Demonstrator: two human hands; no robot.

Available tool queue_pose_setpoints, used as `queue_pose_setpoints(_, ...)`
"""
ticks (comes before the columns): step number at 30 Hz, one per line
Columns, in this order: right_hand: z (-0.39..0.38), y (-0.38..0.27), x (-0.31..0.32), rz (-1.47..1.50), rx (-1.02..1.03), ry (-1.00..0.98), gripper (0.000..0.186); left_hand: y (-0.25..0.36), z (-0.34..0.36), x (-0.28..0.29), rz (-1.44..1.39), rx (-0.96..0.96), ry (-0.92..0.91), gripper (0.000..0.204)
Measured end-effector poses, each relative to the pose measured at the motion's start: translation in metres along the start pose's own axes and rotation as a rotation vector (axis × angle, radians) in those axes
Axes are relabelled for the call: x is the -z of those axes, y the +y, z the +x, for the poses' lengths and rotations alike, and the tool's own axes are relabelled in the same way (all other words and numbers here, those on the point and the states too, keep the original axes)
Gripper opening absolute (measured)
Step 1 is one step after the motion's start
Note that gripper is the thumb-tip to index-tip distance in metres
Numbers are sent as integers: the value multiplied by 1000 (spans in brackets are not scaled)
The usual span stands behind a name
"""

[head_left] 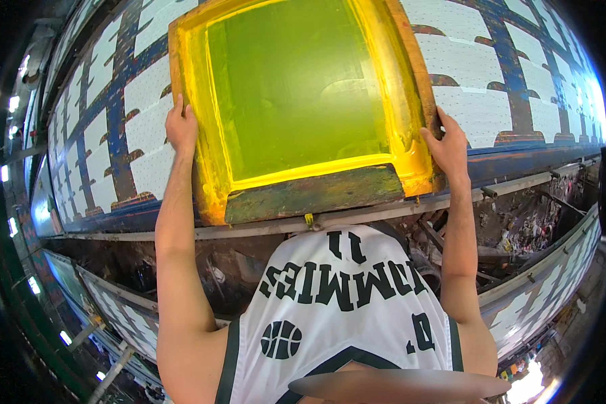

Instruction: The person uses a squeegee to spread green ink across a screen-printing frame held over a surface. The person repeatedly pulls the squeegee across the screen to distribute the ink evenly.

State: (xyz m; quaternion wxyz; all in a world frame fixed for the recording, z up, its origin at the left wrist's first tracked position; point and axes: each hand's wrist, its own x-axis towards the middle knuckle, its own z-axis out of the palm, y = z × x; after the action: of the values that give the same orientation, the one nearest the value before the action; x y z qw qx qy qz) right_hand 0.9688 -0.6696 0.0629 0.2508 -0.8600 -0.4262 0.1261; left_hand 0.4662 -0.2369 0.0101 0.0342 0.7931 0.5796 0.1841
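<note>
A wooden-edged screen printing frame [416,60] with a green mesh [296,94] lies in front of me, over a long printing table. Bright yellow ink borders the mesh and pools thickest at the near right corner. A dark green, ink-stained strip [316,195] spans the near side; I cannot tell whether it is part of the frame. My left hand [181,126] is closed on the frame's left edge, thumb toward the yellow border. Against the right edge, my right hand [448,145] grips with its thumb on the near side and its fingers partly hidden behind the wood.
White cut pieces [468,57] lie in rows on the dark, ink-marked table on both sides of the frame. A metal rail [512,188] runs along its near edge. Below is a littered gap [525,236], and another table with white pieces [124,306] stands behind me.
</note>
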Motion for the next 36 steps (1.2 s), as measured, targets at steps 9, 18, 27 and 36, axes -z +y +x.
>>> queue_pose_setpoints(9,-75,-147,-22,198,500,-401,44,-6,2,8,51,-95,-46,50)
queue_pose_setpoints(18,-97,-229,-68,-195,631,-472,59,-10,-3,3,-14,-149,46,50)
queue_pose_setpoints(27,-101,-244,-88,-399,448,-421,50,-10,-3,2,-35,-134,22,52)
queue_pose_setpoints(36,-95,-248,-74,-324,521,-264,50,-12,-1,-3,-27,-148,-12,52)
